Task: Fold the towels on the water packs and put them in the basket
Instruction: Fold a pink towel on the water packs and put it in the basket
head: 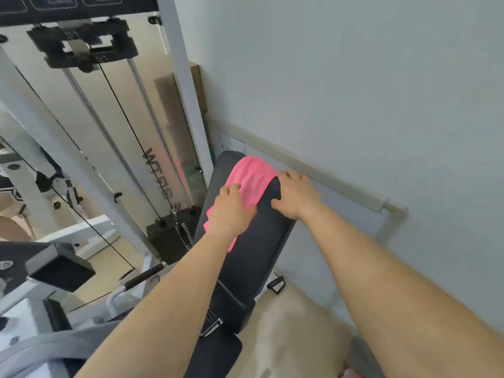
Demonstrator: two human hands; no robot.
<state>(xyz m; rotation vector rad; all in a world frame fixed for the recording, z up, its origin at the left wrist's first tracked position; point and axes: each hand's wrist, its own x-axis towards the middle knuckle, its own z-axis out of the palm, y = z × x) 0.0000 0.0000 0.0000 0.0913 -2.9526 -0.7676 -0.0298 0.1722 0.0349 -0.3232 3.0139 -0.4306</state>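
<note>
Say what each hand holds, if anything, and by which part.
The left hand lies on the pink towel, at its near left part, fingers curled; a grip cannot be told. The right hand rests flat, touching its right edge.

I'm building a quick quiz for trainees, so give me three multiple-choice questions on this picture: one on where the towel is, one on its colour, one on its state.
1. Where does the towel lie? A in a basket; B over the black bench; C on a shelf.
2. Its colour? A pink; B blue; C white.
3. Its state? A rolled up; B folded square; C rumpled, unfolded.
Answers: B, it drapes across the bench's padding; A, it is plainly pink; C, it lies wrinkled under the left hand, with the right hand at its edge.
</note>
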